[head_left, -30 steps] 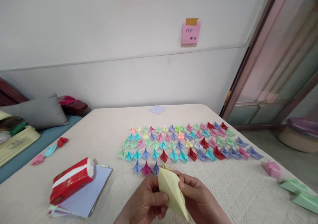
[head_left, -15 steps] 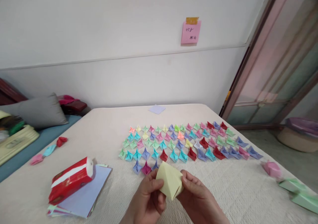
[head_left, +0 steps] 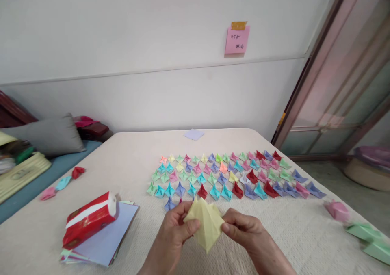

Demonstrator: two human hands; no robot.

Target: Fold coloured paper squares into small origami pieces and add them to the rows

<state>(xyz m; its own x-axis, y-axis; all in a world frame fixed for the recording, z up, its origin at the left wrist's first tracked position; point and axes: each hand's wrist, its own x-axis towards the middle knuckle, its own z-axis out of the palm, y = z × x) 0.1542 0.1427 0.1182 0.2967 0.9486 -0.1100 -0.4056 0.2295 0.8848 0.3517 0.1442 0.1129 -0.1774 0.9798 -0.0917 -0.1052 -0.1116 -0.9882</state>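
A pale yellow folded paper (head_left: 207,224) is held up between my two hands, partly opened out, with creased facets and a point hanging down. My left hand (head_left: 175,236) pinches its left side, thumb in front and fingers behind. On the right corner, my right hand (head_left: 245,228) closes thumb and forefinger on the edge. Just beyond stand rows of small folded paper boats (head_left: 215,191) in many colours. A blue boat (head_left: 170,204) shows beside my left hand, which hides part of the nearest row.
A red-and-white packet (head_left: 89,222) lies on a stack of coloured paper sheets (head_left: 111,238) at left. Pink (head_left: 338,211) and green folded papers (head_left: 365,231) sit at right. One lavender sheet (head_left: 194,134) lies near the wall, under a pink note (head_left: 237,40).
The yellow paper has been pulled from a compact diamond into a wider, more open shape. My right hand has moved slightly right. The whole view has shifted a little.
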